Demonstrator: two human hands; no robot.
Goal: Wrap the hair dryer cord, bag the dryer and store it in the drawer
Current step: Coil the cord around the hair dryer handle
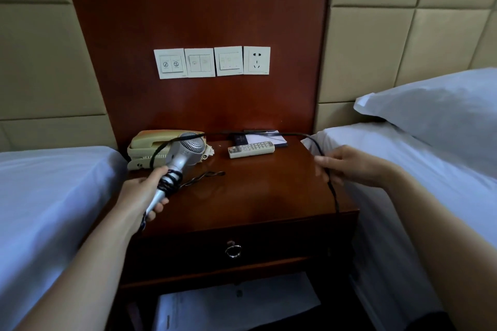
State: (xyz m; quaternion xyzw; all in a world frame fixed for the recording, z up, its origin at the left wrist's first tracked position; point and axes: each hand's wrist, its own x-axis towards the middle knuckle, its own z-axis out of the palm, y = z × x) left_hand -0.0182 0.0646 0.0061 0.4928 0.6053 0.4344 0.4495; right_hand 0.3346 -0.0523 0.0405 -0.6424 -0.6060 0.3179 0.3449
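Left grip (145, 193) clamps dryer (185, 153) handle — right grip (349, 166) apparently pinches cord (332, 188).

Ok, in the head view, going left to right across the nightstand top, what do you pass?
Telephone → hair dryer, held by the left hand → remote control → right hand holding the cord at the nightstand's right edge.

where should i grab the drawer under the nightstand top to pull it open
Take the drawer by its metal ring pull, which hangs at the middle of the front panel. Come straight from the front and hook a finger through the ring. The panel looks flat and shows no other grip. Both hands are busy now: left hand on the dryer handle, right hand on the cord.
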